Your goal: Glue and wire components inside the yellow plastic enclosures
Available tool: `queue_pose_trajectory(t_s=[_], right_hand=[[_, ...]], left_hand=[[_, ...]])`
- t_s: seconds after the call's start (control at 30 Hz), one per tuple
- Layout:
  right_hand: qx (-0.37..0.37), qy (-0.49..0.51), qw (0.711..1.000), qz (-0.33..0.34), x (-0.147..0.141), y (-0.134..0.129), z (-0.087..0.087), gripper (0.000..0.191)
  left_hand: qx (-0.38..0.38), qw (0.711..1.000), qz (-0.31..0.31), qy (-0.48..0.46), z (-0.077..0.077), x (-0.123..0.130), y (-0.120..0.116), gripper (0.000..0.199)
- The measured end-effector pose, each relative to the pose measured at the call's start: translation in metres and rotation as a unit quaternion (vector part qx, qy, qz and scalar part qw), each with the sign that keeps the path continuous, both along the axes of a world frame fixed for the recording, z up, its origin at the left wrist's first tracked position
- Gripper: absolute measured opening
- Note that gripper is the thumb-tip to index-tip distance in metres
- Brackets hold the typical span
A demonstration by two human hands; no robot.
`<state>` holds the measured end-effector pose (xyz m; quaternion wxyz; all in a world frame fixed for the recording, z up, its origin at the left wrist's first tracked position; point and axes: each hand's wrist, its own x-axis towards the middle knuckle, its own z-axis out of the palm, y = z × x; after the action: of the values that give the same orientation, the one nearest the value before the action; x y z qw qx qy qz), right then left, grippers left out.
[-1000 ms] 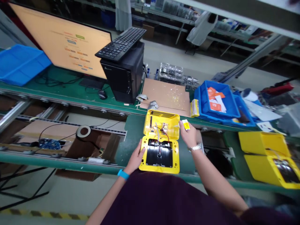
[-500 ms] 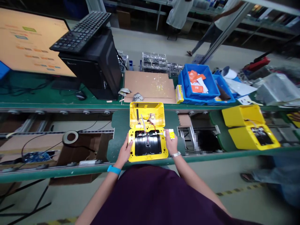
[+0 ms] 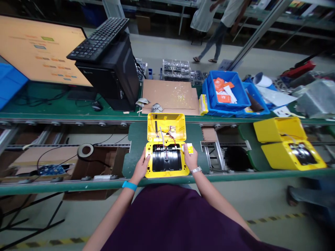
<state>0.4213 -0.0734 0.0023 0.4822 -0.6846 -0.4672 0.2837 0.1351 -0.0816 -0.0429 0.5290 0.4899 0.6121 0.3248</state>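
An open yellow plastic case [image 3: 167,174] lies on a green board [image 3: 136,139], its lid [image 3: 180,120] tilted back with wires and a small circuit board inside. The lower half holds a glossy black insert [image 3: 162,164]. My left hand [image 3: 142,165] grips the case's left edge, thumb on the rim. My right hand [image 3: 191,159] is at the right rim, closed around a small yellow-and-white tube [image 3: 190,149]. Its thin pale tip points left over the insert's upper right corner; whether it touches is too small to tell.
Another open yellow case [image 3: 278,157] sits to the right. Behind are blue bins [image 3: 229,103], cardboard [image 3: 167,94], and a computer tower [image 3: 110,76] with a keyboard on top. A tape roll [image 3: 85,150] lies left, by an open carton [image 3: 102,162]. People stand beyond the bench.
My view has shifted slightly, so the bench things appear a little further right. Both hands keep their places on the case. A person in the background has stepped to the left.
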Motion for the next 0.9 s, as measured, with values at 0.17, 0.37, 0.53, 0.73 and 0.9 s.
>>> queue_pose_trajectory(t_s=[0.17, 0.37, 0.53, 0.73, 0.9], right_hand=[[-0.009, -0.024, 1.0, 0.004, -0.0004, 0.0006, 0.0025, 0.045], [-0.019, -0.038, 0.999, 0.012, -0.0002, 0.0008, 0.0042, 0.041], [-0.022, -0.041, 0.999, 0.01, 0.0003, 0.0014, 0.0026, 0.041], [-0.025, -0.041, 0.999, 0.019, 0.0013, 0.0023, 0.0052, 0.041], [-0.032, -0.047, 0.998, 0.016, 0.0023, 0.0027, 0.007, 0.043]], left_hand=[[0.004, 1.0, 0.001, -0.002, -0.0009, -0.0005, -0.0003, 0.069], [0.012, 1.0, -0.003, -0.003, 0.0012, -0.0001, -0.0003, 0.07], [0.011, 1.0, -0.004, 0.003, -0.0008, -0.0007, -0.0002, 0.07], [0.013, 1.0, -0.005, 0.003, -0.0006, -0.0003, -0.0004, 0.069], [0.013, 1.0, -0.003, 0.002, 0.0012, 0.0002, -0.0006, 0.069]])
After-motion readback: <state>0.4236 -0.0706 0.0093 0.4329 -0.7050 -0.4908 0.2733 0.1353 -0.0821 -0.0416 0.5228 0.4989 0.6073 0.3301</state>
